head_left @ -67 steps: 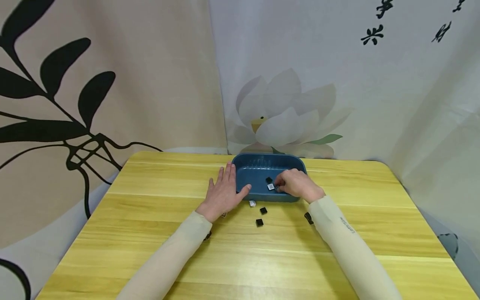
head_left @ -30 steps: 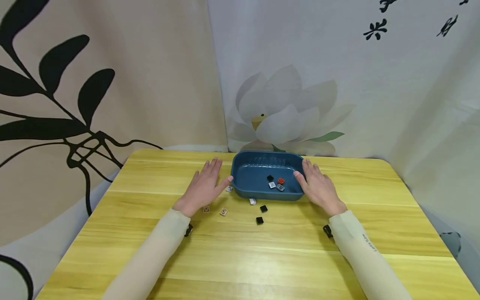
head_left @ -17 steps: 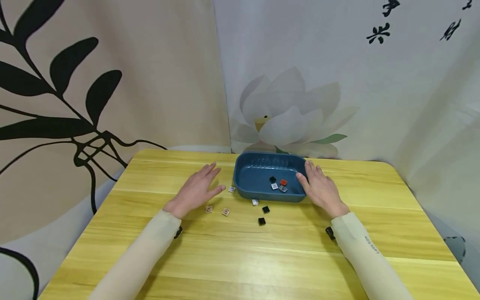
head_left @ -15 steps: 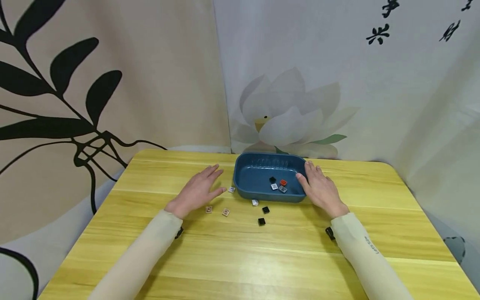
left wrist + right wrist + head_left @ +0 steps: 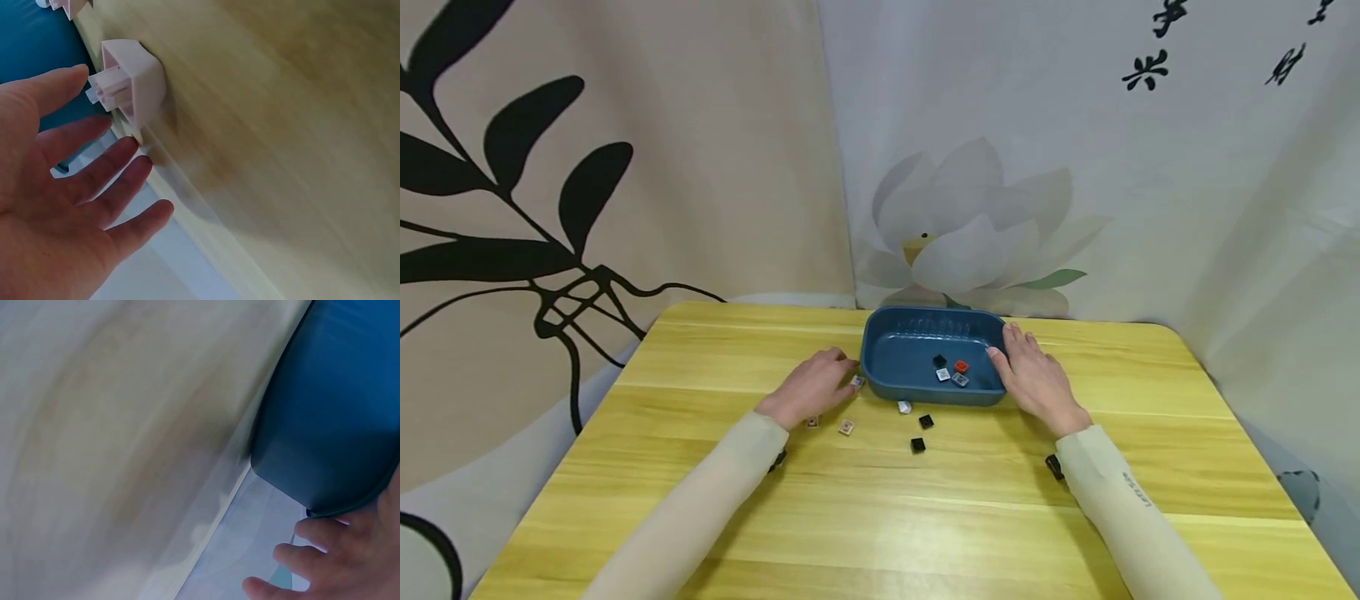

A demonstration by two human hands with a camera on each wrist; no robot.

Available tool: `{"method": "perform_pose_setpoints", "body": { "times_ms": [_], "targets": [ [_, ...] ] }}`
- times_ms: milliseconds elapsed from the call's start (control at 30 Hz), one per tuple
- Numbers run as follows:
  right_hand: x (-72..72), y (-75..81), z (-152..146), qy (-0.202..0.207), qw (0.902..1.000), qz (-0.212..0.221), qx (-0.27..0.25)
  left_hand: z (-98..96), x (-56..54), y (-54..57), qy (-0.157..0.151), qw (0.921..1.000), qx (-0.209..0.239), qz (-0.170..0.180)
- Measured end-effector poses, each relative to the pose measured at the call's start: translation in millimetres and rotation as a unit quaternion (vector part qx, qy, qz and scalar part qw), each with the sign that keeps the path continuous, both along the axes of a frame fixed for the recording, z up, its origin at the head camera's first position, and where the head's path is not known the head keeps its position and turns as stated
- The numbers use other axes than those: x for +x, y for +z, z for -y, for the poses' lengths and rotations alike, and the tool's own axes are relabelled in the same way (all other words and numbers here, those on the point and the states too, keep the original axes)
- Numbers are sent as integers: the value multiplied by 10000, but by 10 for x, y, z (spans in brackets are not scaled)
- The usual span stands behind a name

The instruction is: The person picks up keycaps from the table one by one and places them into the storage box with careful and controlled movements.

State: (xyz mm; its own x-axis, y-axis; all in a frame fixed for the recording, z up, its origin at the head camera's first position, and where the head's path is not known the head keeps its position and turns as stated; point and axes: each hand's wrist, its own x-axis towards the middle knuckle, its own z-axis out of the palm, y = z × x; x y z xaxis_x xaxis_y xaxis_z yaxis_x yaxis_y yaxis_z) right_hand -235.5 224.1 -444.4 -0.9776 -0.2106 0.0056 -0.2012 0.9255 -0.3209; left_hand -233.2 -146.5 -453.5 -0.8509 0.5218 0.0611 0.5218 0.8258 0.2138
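Observation:
My left hand [image 5: 808, 387] reaches to a pale keycap [image 5: 857, 381] at the left side of a blue dish [image 5: 868, 358]. In the left wrist view that keycap [image 5: 150, 81] shows its hollow underside and stem. The thumb tip is right at the stem, the index fingertip close by its lower edge, and the other fingers are spread. My right hand [image 5: 1037, 379] rests against the dish's right end, thumb over the rim and fingers straight along the outside. Inside the dish lie a black keycap [image 5: 940, 361], an orange keycap [image 5: 961, 367], a white keycap [image 5: 943, 375] and a grey keycap [image 5: 959, 380].
In front of the dish lie a white keycap [image 5: 904, 407] and two black keycaps [image 5: 927, 422]. Two pinkish keycaps [image 5: 846, 427] lie near the left wrist. The wooden table [image 5: 880, 525] ends close behind the dish at a printed curtain [image 5: 737, 167].
The right hand left the dish's inside and came to its right end. The left hand drew away from the dish, then came back toward the pale keycap with fingers bent more.

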Motion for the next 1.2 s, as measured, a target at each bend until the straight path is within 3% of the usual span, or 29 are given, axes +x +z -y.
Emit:
{"method": "perform_pose_setpoints", "body": {
  "times_ms": [200,600,1200],
  "targets": [
    [-2,-15,10,-17,10000,-58,19,-45,-25,4,-116,9998,-145,3],
    [1,-17,14,-78,10000,-21,29,-121,58,42,55,9997,-188,-138],
    [6,-8,14,-69,10000,-56,5,103,240,230,846,9931,605,-533]
  ]
}}
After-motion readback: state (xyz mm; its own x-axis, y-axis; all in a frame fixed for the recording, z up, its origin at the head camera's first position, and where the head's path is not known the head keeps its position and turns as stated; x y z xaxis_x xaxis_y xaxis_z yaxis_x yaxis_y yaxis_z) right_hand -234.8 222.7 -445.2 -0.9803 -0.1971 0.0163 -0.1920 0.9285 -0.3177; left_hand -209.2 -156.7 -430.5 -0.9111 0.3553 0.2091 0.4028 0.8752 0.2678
